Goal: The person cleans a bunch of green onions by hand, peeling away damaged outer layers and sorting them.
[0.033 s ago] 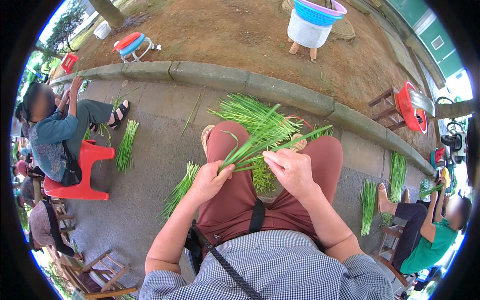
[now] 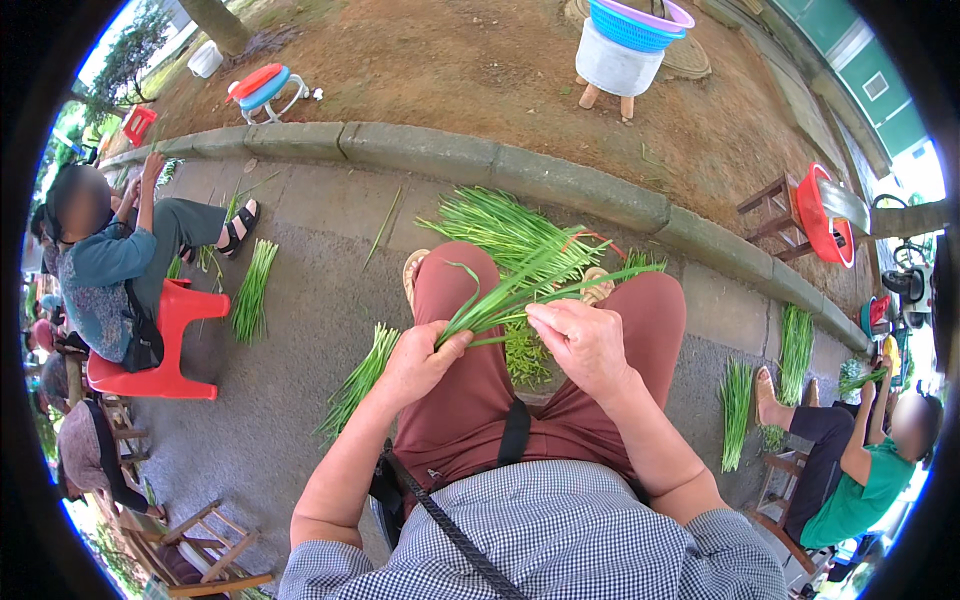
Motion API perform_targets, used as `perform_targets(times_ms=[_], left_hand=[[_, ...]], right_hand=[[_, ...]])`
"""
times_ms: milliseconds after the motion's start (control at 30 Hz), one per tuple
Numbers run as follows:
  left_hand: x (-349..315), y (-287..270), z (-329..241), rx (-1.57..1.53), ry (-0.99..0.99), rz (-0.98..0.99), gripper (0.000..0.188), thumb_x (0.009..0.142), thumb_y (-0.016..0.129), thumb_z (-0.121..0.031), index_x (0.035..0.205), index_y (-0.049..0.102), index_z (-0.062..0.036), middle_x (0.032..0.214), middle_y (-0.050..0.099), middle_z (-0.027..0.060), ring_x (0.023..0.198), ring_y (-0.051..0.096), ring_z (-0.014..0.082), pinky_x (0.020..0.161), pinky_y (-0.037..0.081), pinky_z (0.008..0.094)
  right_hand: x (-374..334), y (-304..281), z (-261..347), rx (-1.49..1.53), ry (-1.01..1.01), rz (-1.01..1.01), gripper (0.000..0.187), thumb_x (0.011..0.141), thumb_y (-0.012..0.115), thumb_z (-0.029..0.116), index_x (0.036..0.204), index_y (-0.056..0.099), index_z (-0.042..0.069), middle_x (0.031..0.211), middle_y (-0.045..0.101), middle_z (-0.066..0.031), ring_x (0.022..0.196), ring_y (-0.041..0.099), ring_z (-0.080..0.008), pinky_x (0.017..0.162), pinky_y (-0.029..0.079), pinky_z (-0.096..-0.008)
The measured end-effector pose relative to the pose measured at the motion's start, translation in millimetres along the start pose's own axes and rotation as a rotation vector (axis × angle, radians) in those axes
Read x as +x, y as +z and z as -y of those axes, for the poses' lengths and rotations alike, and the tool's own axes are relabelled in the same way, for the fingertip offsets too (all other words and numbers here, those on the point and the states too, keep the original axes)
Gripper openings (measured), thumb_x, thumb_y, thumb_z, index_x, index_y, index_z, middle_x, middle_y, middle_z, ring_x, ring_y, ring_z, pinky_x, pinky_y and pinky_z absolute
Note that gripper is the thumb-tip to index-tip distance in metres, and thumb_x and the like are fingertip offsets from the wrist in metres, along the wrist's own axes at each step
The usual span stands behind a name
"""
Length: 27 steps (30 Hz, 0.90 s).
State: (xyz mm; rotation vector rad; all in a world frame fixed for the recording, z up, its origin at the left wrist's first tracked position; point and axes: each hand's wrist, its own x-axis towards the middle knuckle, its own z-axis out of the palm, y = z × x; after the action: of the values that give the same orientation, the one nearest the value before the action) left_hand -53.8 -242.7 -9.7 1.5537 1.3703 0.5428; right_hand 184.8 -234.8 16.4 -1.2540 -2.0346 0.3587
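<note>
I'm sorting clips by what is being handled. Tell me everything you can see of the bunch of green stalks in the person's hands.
The bunch of green stalks is a loose sheaf of long, thin, flat leaves, bright green and fresh-looking, like chives or a similar leafy green. The left hand grips its lower end in a fist; the right hand pinches a few stalks beside it. The leaves fan up and to the right over the person's knees, some tips bent. It hangs above a heap of the same greens on the pavement.

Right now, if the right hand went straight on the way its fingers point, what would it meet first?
The right hand points left, toward the left hand. It would first meet the green stalks it already pinches, then probably the left hand's fingers; depth between them is unclear.
</note>
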Motion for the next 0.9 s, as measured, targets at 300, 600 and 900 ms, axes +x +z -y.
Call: perform_targets(times_ms=[300, 600, 900], left_hand=[[1.6, -0.9, -6.7, -0.08, -0.025, -0.008, 0.036, 0.092, 0.057, -0.03, 0.073, 0.06, 0.0002, 0.06, 0.053, 0.0003, 0.058, 0.048, 0.0076, 0.054, 0.04, 0.0279], [8.4, -6.2, -3.5, -0.108, -0.096, 0.086, 0.04, 0.092, 0.056, -0.035, 0.07, 0.06, -0.0027, 0.059, 0.051, -0.0023, 0.056, 0.046, 0.0074, 0.051, 0.038, 0.0261], [9.7, -6.5, -2.3, -0.179, -0.143, 0.109, 0.037, 0.092, 0.057, -0.035, 0.07, 0.059, -0.0051, 0.057, 0.046, -0.0055, 0.053, 0.04, 0.0049, 0.048, 0.032, 0.0247]], right_hand=[[-0.8, 7.6, -1.6, -0.087, -0.024, 0.109, 0.007, 0.077, 0.068, 0.012, 0.08, 0.062, 0.01, 0.076, 0.06, -0.0036, 0.065, 0.062, -0.0214, 0.055, 0.049, -0.0333], [-1.5, 21.1, -9.1, 0.212, 0.247, 0.089, 0.008, 0.075, 0.066, 0.007, 0.076, 0.059, 0.005, 0.072, 0.06, -0.0054, 0.063, 0.06, -0.0186, 0.056, 0.047, -0.0304], [-11.4, 25.9, -38.6, 0.83, 0.575, -0.103, 0.004, 0.089, 0.058, 0.004, 0.086, 0.06, 0.003, 0.071, 0.054, 0.0072, 0.063, 0.046, 0.0013, 0.054, 0.037, -0.0164]])
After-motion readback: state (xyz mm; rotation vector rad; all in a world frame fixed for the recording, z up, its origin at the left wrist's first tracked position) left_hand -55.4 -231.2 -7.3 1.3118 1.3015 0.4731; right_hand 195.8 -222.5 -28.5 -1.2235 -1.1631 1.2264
